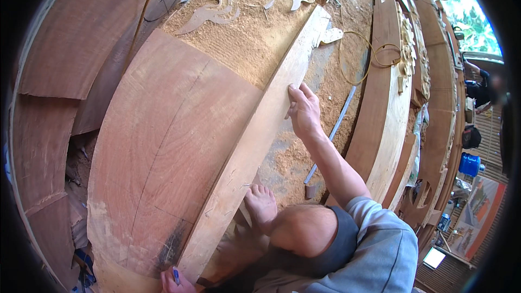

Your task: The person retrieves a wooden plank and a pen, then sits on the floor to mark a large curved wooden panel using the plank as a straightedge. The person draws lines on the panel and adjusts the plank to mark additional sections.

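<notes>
While the right hand [305, 109] pinches its edge, the long narrow board [255, 130] lies directly to that hand's left, slanting from beyond its fingertips back toward the person. Thumb and bent fingers close on the edge, partway along the board toward its far end; how much of them goes underneath is hidden.

At the board's near end is the left hand [179, 282], fingers curled around a slim blue thing, apparently a pen [176, 276], whose tip points up and away. This hand touches the near end of the board, though the lower rim of the view cuts off part of it, so the exact grip cannot be told.

Beneath the narrow board and to the left of the right hand spreads a wide reddish panel [163, 152], its right side overlapped by the board. A dark line runs lengthwise along the panel, and a blackish smudge [175, 243] sits just beyond the left hand.

Between the two hands, on the board's right side, are a bare foot [260, 207] and a bent knee [306, 230]. To the right of the right hand lies a thin grey rod [332, 130], with long thick planks [374, 130] farther out. Beyond that hand, sawdust [244, 57] covers the ground, scattered with curved wooden offcuts [209, 17].
</notes>
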### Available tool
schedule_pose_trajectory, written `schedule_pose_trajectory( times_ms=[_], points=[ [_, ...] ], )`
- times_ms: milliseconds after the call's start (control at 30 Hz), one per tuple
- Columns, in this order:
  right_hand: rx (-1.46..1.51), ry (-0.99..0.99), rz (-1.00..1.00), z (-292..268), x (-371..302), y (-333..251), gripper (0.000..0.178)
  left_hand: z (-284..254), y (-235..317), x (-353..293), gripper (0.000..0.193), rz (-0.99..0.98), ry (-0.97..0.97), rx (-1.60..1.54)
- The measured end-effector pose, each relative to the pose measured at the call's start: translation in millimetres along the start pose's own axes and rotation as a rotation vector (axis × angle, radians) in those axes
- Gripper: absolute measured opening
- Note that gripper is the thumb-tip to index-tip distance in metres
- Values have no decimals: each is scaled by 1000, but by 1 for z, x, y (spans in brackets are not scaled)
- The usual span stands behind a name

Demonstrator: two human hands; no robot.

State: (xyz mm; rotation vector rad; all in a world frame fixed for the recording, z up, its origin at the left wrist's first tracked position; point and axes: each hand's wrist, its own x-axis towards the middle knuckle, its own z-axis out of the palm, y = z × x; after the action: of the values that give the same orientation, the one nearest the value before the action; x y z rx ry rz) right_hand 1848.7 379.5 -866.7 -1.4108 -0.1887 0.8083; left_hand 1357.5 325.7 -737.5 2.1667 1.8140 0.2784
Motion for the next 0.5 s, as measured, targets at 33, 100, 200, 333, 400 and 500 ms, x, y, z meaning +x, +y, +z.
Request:
schedule_pose_trajectory(
  times_ms=[33, 100, 200, 333, 400, 500],
  points=[
    [4, -8, 5, 1, -1, -1, 25, -1, 4, 2, 21, -69, -30, -28],
    [12, -25, 15, 4, -3, -4, 25, 0, 4, 4, 21, -49, -14, -74],
    [180, 15, 59, 5, -1, 1, 25, 2, 4, 7, 22, -43, -21, -76],
    [-72, -3, -6, -2, 4, 5, 22, 11, -13, -2, 20, -120, -18, -214],
    [-74, 15, -4, -3, 9, 6, 21, 14, -6, 2, 25, -88, -17, -133],
    [-64, -2, -10, -11, 18, 14, 20, 19, -8, 3, 28, -77, -45, -79]
  ],
)
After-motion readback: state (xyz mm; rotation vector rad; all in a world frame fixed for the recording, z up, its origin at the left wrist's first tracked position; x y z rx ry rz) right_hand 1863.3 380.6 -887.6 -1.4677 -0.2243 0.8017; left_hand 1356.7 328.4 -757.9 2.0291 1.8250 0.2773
